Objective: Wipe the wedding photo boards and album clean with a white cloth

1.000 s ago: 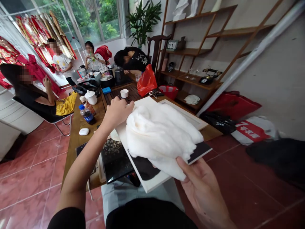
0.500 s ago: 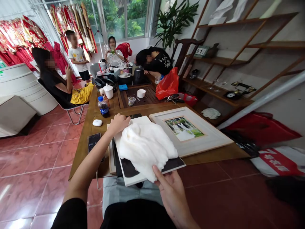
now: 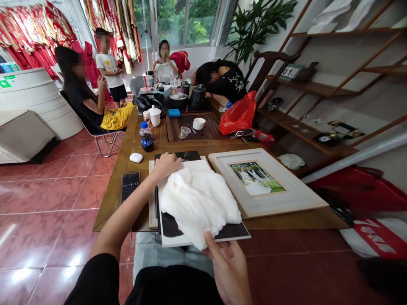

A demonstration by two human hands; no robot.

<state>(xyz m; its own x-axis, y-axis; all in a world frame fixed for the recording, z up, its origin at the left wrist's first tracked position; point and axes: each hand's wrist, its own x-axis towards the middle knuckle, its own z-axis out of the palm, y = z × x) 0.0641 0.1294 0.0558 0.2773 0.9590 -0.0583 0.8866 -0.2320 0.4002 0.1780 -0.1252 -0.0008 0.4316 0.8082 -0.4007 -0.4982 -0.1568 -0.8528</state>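
Observation:
A crumpled white fluffy cloth (image 3: 199, 199) lies over a white-edged board with a dark panel (image 3: 230, 231). My left hand (image 3: 167, 165) is at the board's far left edge, its fingers curled over it beside the cloth; the fingertips are partly hidden. At the near edge my right hand (image 3: 229, 262) pinches a hanging corner of the cloth, thumb on top and fingers underneath. Under the board are a dark flat item (image 3: 190, 156) and a pale frame edge (image 3: 153, 212). A framed wedding photo (image 3: 254, 178) lies to the right.
Left of my arm are a phone (image 3: 130, 186) and white earbud case (image 3: 136, 157). Beyond stand a cola bottle (image 3: 146, 137), lidded white cup (image 3: 154, 115), small bowl (image 3: 199, 123) and red plastic bag (image 3: 238, 114). Several people sit or stand around the far end. Shelves (image 3: 321, 87) line the right.
The head view has turned slightly, shifting the room's background to the right. Both hands keep their places on the board and cloth, and the cloth lies much as before.

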